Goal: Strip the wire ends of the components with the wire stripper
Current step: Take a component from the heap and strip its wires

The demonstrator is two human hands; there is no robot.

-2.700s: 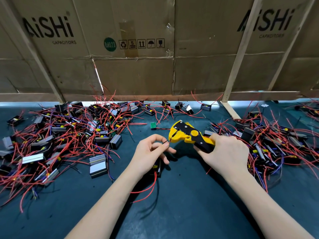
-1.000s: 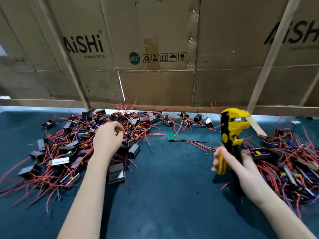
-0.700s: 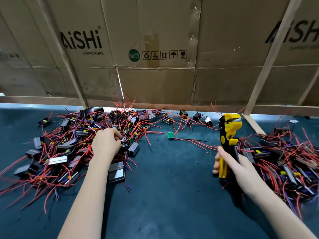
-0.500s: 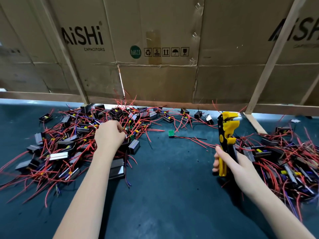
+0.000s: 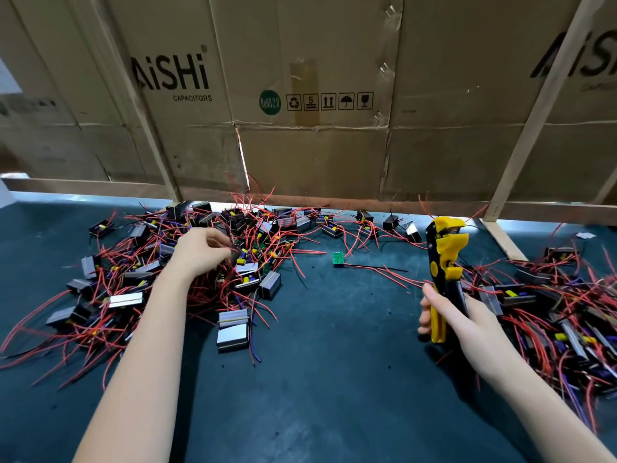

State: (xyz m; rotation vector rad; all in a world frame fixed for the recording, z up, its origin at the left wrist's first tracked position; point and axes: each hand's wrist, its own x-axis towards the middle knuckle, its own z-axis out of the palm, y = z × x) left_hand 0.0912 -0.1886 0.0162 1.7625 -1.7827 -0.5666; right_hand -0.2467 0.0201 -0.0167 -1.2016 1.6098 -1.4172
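My right hand (image 5: 467, 319) grips the yellow and black wire stripper (image 5: 445, 259) by its handles and holds it upright, jaws up, above the dark green mat. My left hand (image 5: 200, 250) reaches into the left pile of components (image 5: 127, 279), small black boxes with long red wires. Its thumb and fingers pinch a red wire (image 5: 233, 250) at the top of the pile. A second pile of components (image 5: 564, 305) lies to the right, behind my right hand.
A small green circuit board (image 5: 338, 259) with black and red leads lies alone between the piles. A silver-faced component (image 5: 233, 330) sits near my left forearm. Cardboard sheets (image 5: 317, 95) and wooden slats (image 5: 504, 242) wall off the back of the mat (image 5: 334, 379).
Since 2.7 s ago my left hand left the stripper jaws and went into the left pile. My right hand swung the stripper upright to the right. Lately the left fingers closed on a red wire.
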